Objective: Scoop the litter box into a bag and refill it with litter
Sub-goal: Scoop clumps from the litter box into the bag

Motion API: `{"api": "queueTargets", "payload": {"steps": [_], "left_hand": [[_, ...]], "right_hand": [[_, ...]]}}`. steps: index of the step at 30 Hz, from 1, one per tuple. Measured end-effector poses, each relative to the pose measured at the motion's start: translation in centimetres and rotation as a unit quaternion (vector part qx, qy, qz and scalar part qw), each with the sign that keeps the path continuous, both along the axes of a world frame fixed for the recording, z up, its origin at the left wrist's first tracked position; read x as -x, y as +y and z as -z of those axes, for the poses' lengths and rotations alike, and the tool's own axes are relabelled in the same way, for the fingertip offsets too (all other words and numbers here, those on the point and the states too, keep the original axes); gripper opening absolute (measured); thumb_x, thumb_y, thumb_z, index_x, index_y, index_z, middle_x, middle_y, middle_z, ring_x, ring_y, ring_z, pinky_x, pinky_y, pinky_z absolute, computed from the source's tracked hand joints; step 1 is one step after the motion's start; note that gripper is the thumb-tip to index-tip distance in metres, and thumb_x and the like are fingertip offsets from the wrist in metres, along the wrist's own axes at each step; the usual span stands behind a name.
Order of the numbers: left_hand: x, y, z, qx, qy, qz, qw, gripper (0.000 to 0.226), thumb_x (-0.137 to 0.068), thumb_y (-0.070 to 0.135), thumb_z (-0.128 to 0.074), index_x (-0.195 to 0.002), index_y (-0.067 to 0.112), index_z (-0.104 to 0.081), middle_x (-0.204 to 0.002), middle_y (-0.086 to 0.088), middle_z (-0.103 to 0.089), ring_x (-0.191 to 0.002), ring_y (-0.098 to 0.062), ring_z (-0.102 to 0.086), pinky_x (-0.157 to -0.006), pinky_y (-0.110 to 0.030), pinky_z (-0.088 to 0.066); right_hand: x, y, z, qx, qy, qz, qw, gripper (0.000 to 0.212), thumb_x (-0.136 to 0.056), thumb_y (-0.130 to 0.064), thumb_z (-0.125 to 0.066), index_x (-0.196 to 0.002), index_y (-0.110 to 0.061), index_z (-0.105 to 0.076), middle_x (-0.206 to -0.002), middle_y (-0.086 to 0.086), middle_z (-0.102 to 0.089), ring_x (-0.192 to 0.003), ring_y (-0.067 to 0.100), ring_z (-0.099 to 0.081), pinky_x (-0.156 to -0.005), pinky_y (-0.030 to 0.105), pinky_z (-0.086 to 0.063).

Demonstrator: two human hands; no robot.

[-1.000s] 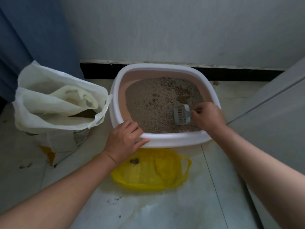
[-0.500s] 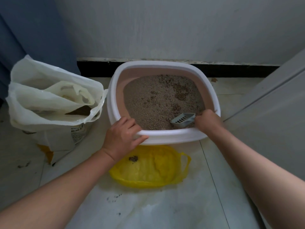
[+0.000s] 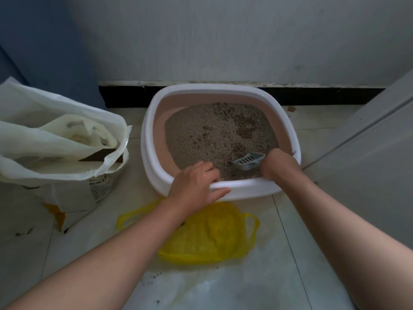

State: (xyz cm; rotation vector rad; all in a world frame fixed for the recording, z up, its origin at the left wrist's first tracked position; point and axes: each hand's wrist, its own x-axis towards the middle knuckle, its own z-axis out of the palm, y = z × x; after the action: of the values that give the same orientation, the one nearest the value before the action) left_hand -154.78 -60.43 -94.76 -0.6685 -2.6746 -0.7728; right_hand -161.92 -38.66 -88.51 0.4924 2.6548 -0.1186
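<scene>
Scoop (image 3: pixel 247 161) sits in the litter box (image 3: pixel 223 90), its handle inside the right hand (image 3: pixel 278 164)'s curled fingers; the left hand (image 3: pixel 194 186)'s fingers grip the rim.

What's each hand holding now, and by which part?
Right hand grips the grey scoop by its handle end; left hand holds the litter box by its near rim.

left grip (image 3: pixel 196 186): bare, forearm bare | right grip (image 3: pixel 279 166): bare, forearm bare
</scene>
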Motion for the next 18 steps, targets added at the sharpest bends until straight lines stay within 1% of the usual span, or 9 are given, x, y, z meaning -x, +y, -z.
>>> {"api": "queueTargets", "payload": {"steps": [1,3,4,6,7,8,11,13,18], "left_hand": [[-0.1,0.2,0.0,-0.005,0.005,-0.006,1.0,0.037,-0.083,0.058,-0.064,-0.074,0.022,-0.059,-0.078,0.007,-0.053,-0.077,-0.015,-0.053,-0.056,-0.033,-0.045],[-0.2,0.2,0.2,-0.015,0.018,-0.015,1.0,0.037,-0.083,0.059,-0.064,-0.075,0.024,-0.059,-0.079,0.008,-0.053,-0.076,-0.013,-0.054,-0.054,-0.032,-0.045],[-0.3,0.1,0.3,-0.02,0.02,-0.02,0.999,0.037,-0.083,0.059,-0.066,-0.074,0.024,-0.059,-0.078,0.008,-0.054,-0.076,-0.014,-0.055,-0.054,-0.033,-0.045],[-0.2,0.1,0.5,-0.021,0.033,-0.03,0.999,0.037,-0.082,0.059,-0.068,-0.072,0.025,-0.057,-0.076,0.007,-0.054,-0.073,-0.015,-0.055,-0.052,-0.035,-0.046],[-0.2,0.2,0.7,-0.015,0.045,-0.033,0.998,0.038,-0.082,0.059,-0.068,-0.071,0.024,-0.056,-0.075,0.006,-0.053,-0.071,-0.016,-0.054,-0.05,-0.036,-0.045],[-0.1,0.2,0.8,-0.008,0.057,-0.035,0.998,0.039,-0.083,0.058,-0.068,-0.07,0.024,-0.055,-0.073,0.005,-0.053,-0.069,-0.017,-0.053,-0.049,-0.036,-0.044],[-0.2,0.2,0.8,0.007,0.077,-0.032,0.996,0.042,-0.086,0.058,-0.067,-0.07,0.022,-0.055,-0.073,0.003,-0.052,-0.066,-0.018,-0.051,-0.049,-0.035,-0.041],[-0.2,0.1,0.9,0.018,0.086,-0.034,0.996,0.042,-0.087,0.058,-0.066,-0.07,0.021,-0.055,-0.073,0.002,-0.053,-0.067,-0.02,-0.052,-0.051,-0.034,-0.04],[-0.3,0.2,1.1,0.039,0.098,-0.039,0.994,0.043,-0.089,0.057,-0.066,-0.071,0.02,-0.055,-0.073,0.0,-0.053,-0.067,-0.023,-0.053,-0.054,-0.038,-0.042]], "right_hand": [[0.2,0.1,0.4,0.002,0.012,0.001,1.0,0.025,-0.097,-0.012,-0.047,-0.114,0.0,-0.062,-0.081,0.007,-0.055,-0.088,0.033,-0.06,-0.069,0.036,-0.044],[0.6,0.1,0.5,0.024,0.037,0.006,0.999,0.026,-0.098,-0.013,-0.045,-0.113,-0.001,-0.061,-0.099,0.015,-0.062,-0.102,0.037,-0.062,-0.073,0.037,-0.042],[0.9,0.0,0.7,0.032,0.037,0.001,0.999,0.027,-0.098,-0.012,-0.043,-0.113,0.0,-0.062,-0.103,0.016,-0.062,-0.102,0.037,-0.062,-0.074,0.037,-0.042],[2.0,-0.1,1.3,0.039,0.014,0.0,0.999,0.026,-0.098,-0.009,-0.044,-0.113,0.002,-0.062,-0.091,0.011,-0.06,-0.085,0.031,-0.061,-0.069,0.035,-0.045],[2.6,-0.2,1.6,0.05,0.012,0.02,0.998,0.024,-0.098,-0.008,-0.045,-0.112,0.001,-0.063,-0.084,0.009,-0.058,-0.078,0.027,-0.06,-0.067,0.035,-0.047],[3.0,-0.1,2.1,0.061,0.008,0.029,0.998,0.022,-0.098,-0.009,-0.047,-0.112,0.0,-0.062,-0.081,0.008,-0.058,-0.076,0.026,-0.06,-0.067,0.036,-0.049],[3.6,-0.2,3.4,0.093,0.016,0.042,0.995,0.025,-0.099,-0.012,-0.05,-0.115,0.002,-0.062,-0.098,0.016,-0.066,-0.09,0.032,-0.065,-0.079,0.04,-0.055],[3.9,-0.7,4.2,0.115,0.029,0.046,0.992,0.025,-0.099,-0.012,-0.049,-0.114,0.003,-0.063,-0.108,0.02,-0.066,-0.1,0.035,-0.065,-0.087,0.041,-0.054],[5.3,-1.9,5.9,0.14,0.037,0.039,0.989,0.027,-0.101,-0.01,-0.045,-0.117,0.005,-0.06,-0.122,0.023,-0.063,-0.113,0.037,-0.06,-0.084,0.038,-0.045]]}}
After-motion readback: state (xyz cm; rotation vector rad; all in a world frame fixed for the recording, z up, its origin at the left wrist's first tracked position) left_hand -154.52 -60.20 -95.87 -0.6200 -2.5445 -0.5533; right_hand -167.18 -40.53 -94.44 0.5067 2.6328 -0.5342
